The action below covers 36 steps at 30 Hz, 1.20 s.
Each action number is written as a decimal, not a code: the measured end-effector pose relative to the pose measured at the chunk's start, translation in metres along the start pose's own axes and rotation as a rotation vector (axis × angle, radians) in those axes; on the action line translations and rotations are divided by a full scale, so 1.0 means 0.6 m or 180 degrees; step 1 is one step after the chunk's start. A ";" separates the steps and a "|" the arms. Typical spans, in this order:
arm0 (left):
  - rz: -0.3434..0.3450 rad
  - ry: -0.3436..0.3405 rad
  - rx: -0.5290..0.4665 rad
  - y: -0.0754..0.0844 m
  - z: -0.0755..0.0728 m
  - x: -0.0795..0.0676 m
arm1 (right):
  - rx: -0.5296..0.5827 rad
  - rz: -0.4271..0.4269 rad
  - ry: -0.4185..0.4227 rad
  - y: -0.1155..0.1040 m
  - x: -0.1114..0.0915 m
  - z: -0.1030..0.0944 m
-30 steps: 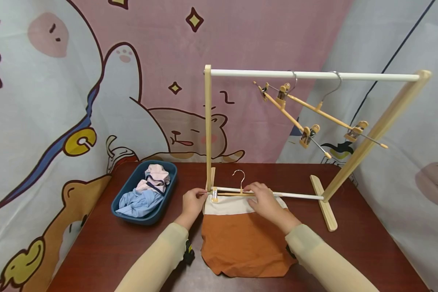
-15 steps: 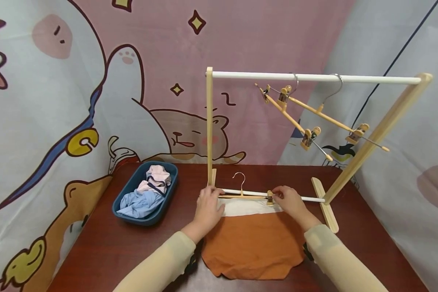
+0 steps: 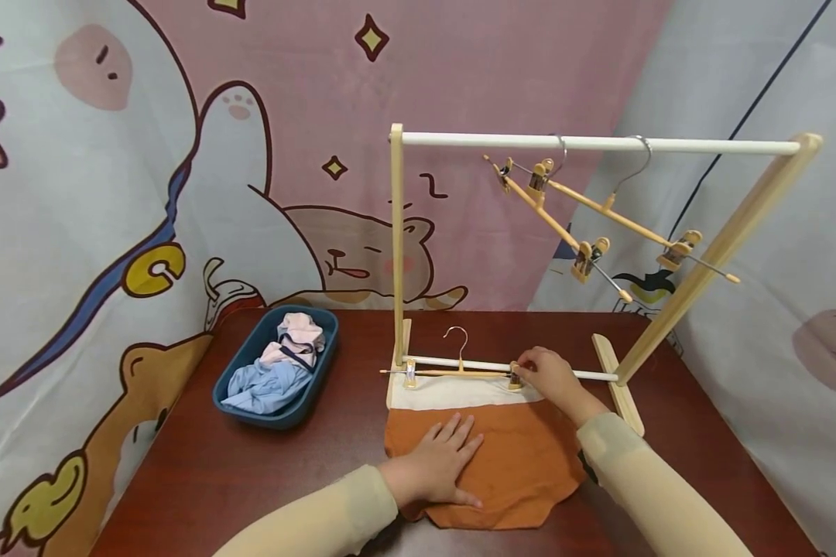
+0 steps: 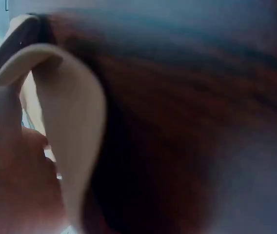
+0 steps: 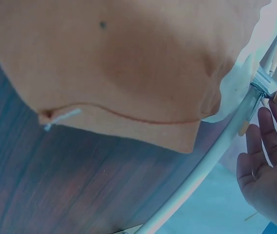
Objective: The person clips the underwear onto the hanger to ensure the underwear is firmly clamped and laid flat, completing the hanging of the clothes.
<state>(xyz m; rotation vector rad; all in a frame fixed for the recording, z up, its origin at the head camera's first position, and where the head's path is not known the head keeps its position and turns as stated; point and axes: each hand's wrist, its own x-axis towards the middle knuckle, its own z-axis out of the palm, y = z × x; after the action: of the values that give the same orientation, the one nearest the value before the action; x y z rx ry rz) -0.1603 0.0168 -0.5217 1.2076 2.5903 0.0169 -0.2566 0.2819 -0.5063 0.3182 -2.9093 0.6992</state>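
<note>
An orange garment (image 3: 508, 456) with a white waistband (image 3: 460, 394) lies spread on the table. Along the waistband lies a clip hanger (image 3: 432, 374), its metal hook pointing away from me. Its left clip (image 3: 410, 374) sits on the band. My right hand (image 3: 553, 381) pinches the hanger's right clip (image 3: 515, 377) at the band, and the right wrist view shows thumb and fingertips at the metal clip (image 5: 264, 84). With fingers spread, my left hand (image 3: 442, 464) rests on the lower left of the orange cloth. The left wrist view is dark and blurred.
A wooden rack with a white top bar (image 3: 474, 140) stands behind the garment. Two more clip hangers (image 3: 557, 224) hang from it. Its white lower bar (image 3: 564, 373) runs just behind the waistband. At left, a blue basin (image 3: 279, 422) holds pink and blue clothes (image 3: 268, 387).
My left hand has left the hanger's left end and come down onto the orange cloth. My right hand has moved right along the hanger to its right clip and stays there.
</note>
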 end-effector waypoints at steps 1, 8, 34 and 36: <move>0.0026 -0.0009 0.0041 0.000 0.000 -0.001 | -0.0014 -0.0003 -0.0003 0.000 0.000 0.000; 0.0268 -0.0102 0.0160 -0.010 -0.003 -0.016 | 0.0045 0.0136 -0.0116 -0.003 -0.002 -0.003; -0.0283 0.0773 -0.0366 -0.010 -0.040 0.095 | 0.0445 0.0183 -0.0094 0.001 -0.005 0.004; -0.0320 0.0754 -0.0290 -0.013 -0.038 0.102 | 0.0526 0.0167 -0.0092 0.003 -0.007 0.006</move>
<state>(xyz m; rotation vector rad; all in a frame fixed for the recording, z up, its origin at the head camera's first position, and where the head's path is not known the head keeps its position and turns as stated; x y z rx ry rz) -0.2095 0.0600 -0.5161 1.1011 2.8150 0.2703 -0.2533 0.2824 -0.5107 0.2722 -2.9021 0.9541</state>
